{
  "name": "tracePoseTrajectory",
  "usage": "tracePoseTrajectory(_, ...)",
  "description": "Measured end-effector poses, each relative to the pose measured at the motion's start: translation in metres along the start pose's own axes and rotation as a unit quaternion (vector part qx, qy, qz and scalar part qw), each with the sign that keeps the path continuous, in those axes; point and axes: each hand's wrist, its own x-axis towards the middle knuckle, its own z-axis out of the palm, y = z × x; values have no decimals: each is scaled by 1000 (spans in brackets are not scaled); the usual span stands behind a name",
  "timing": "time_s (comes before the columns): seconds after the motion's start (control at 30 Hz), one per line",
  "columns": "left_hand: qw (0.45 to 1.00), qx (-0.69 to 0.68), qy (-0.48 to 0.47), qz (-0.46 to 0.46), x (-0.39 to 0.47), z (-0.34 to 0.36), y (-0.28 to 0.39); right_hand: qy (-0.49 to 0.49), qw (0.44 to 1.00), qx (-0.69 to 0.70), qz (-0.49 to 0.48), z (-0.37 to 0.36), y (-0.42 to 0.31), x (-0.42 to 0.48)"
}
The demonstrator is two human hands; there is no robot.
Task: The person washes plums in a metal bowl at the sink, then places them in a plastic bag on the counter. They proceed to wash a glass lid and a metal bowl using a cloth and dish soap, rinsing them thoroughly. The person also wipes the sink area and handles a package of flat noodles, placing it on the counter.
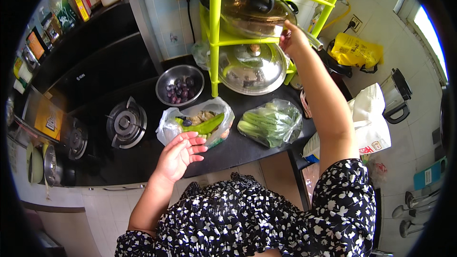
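My right hand [293, 42] reaches to the green plastic shelf rack [215, 25], at the edge of a lidded pan [246, 18] on its middle tier; its fingers are partly hidden, so a grip cannot be made out. Spread and empty, my left hand [180, 157] hovers at the near side of an open plastic bag [166, 123] that holds a long green pepper [209, 125] and other food. To the right of that bag lies a clear bag of leafy greens [269, 123]. A steel bowl of dark grapes or plums [180, 85] stands behind.
A gas burner [125, 123] is set in the black counter [221, 160] at left. Under the pan's tier rests a large pot with a glass lid [251, 67]. A white bag [375, 125], a yellow bag [357, 50] and a blender jug [396, 96] are on the right.
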Motion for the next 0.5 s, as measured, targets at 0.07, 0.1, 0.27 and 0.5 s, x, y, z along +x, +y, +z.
tracePoseTrajectory(0.07,1000,-1,13,-4,-3,-6,0,14,999,34,-5,9,-2,-8)
tracePoseTrajectory(0.1,1000,16,20,-1,-2,-9,-2,58,996,59,11,15,-2,-3)
tracePoseTrajectory(0.27,1000,2,-6,7,3,-2,0,118,987,107,-21,29,-10,19)
tracePoseTrajectory(0.5,1000,14,3,-27,11,0,-6,153,985,-19,-82,42,-29,27)
